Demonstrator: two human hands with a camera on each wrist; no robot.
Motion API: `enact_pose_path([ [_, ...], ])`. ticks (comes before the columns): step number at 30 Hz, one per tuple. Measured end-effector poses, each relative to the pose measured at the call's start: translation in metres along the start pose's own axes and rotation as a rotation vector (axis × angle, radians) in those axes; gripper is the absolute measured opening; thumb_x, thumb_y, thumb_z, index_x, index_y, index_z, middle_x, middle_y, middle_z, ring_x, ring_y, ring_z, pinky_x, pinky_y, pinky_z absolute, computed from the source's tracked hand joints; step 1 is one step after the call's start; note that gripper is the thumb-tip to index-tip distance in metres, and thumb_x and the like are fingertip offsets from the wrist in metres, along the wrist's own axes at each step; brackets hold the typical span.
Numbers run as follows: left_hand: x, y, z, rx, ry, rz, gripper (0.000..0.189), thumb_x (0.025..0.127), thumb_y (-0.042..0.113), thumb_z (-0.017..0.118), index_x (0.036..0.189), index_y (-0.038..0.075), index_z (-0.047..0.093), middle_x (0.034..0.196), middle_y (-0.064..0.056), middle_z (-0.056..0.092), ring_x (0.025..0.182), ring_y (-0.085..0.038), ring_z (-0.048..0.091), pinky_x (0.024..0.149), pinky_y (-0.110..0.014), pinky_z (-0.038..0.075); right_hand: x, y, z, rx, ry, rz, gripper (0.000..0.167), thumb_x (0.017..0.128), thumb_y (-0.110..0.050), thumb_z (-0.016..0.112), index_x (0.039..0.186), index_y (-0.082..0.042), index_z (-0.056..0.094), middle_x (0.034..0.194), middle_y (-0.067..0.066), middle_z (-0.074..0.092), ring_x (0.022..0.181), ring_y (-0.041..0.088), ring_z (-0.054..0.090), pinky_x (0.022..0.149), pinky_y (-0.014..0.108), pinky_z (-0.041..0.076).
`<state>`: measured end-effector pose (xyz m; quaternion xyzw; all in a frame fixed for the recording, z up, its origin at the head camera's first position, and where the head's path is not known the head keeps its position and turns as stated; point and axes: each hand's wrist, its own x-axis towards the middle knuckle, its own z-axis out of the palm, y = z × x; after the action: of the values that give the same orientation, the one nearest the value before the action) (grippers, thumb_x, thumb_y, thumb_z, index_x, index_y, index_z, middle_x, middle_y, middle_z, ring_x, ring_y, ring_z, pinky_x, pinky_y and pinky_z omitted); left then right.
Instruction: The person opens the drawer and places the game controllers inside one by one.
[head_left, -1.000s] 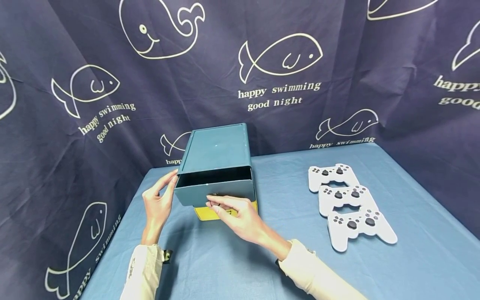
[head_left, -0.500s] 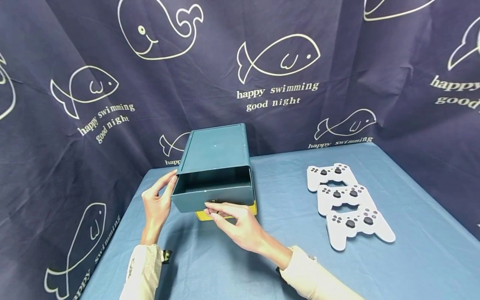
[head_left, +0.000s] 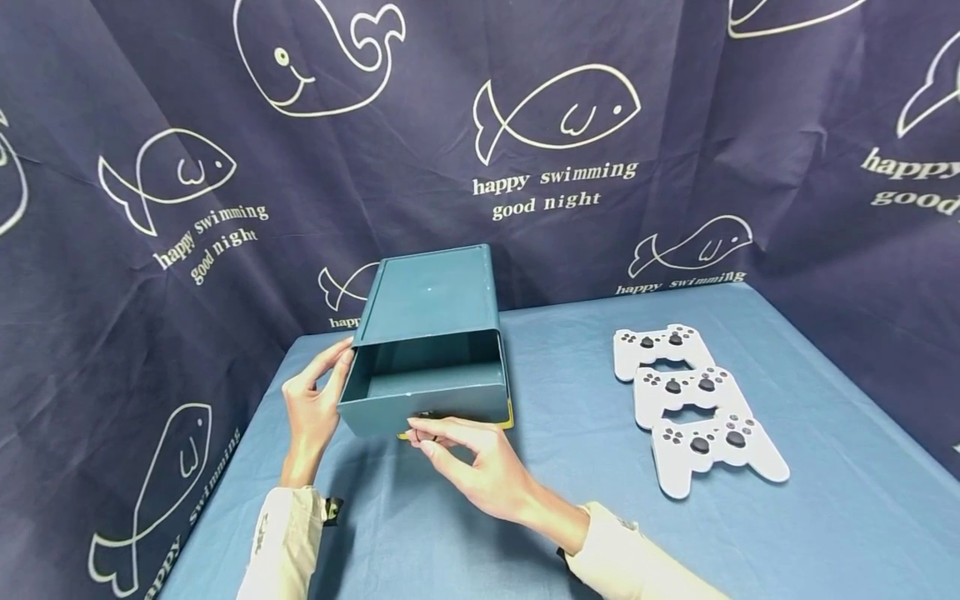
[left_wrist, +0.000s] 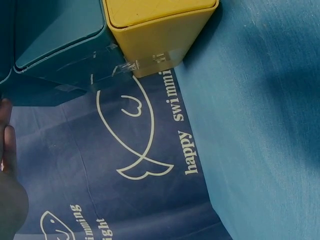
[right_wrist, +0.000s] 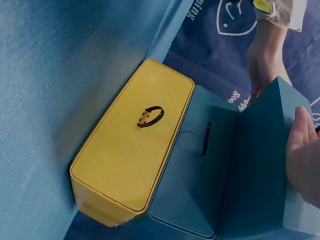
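A teal cabinet (head_left: 431, 292) with stacked drawers stands at the back left of the table. Its top drawer (head_left: 420, 404) is pulled well out, and its visible inside holds nothing. At the drawer's front, my right hand (head_left: 483, 471) pinches the small dark loop handle, mostly hidden by the fingers. My left hand (head_left: 313, 408) touches the cabinet's left side near the top front corner, fingers fairly straight. Below the open drawer, the right wrist view shows a closed teal drawer (right_wrist: 185, 180) and a closed yellow drawer (right_wrist: 115, 160) with a black loop handle (right_wrist: 159, 117).
Three flat white game controller shapes (head_left: 720, 450) lie in an overlapping row on the right of the blue-covered table (head_left: 570, 400). A dark blue curtain (head_left: 555, 242) with white fish drawings hangs close behind the cabinet and along both sides.
The top drawer has slid out toward me, showing more of its inside and covering most of the yellow drawer. My right hand moved with it; my left hand stayed at the cabinet's side.
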<state>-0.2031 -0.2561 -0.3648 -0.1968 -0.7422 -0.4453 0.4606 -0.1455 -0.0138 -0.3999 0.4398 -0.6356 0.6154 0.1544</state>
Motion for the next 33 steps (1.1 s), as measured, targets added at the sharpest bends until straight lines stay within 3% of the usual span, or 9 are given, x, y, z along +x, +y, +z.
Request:
enact_pose_path([
  [7,0.0,0.004,-0.001,-0.014,-0.004,-0.012,0.026,0.089,-0.017,0.069,0.113,-0.009,0.075,0.103,-0.028,0.073,0.097,0.004,0.069,0.087,-0.015,0.049,-0.003,-0.004,0.002,0.001,-0.007,-0.061,0.031,0.1,0.004,0.063,0.13,0.007,0.066,0.114,0.012,0.075,0.104,0.017,0.073,0.083,0.034,0.059],
  [19,0.002,0.008,0.001,-0.022,-0.005,-0.001,0.019,0.096,-0.004,0.07,0.112,-0.01,0.075,0.1,-0.028,0.074,0.093,-0.007,0.073,0.084,-0.015,0.05,-0.01,-0.01,0.007,-0.005,0.012,-0.134,0.031,0.097,0.009,0.064,0.128,0.01,0.066,0.112,0.014,0.075,0.102,0.019,0.073,0.081,0.031,0.059],
  [33,0.003,0.014,0.001,-0.016,0.004,-0.008,0.021,0.09,-0.014,0.069,0.11,-0.013,0.074,0.098,-0.031,0.072,0.092,0.001,0.071,0.082,-0.014,0.049,-0.021,-0.013,0.016,-0.017,0.009,-0.174,0.032,0.095,0.01,0.065,0.127,0.012,0.065,0.112,0.016,0.075,0.101,0.019,0.073,0.08,0.027,0.058],
])
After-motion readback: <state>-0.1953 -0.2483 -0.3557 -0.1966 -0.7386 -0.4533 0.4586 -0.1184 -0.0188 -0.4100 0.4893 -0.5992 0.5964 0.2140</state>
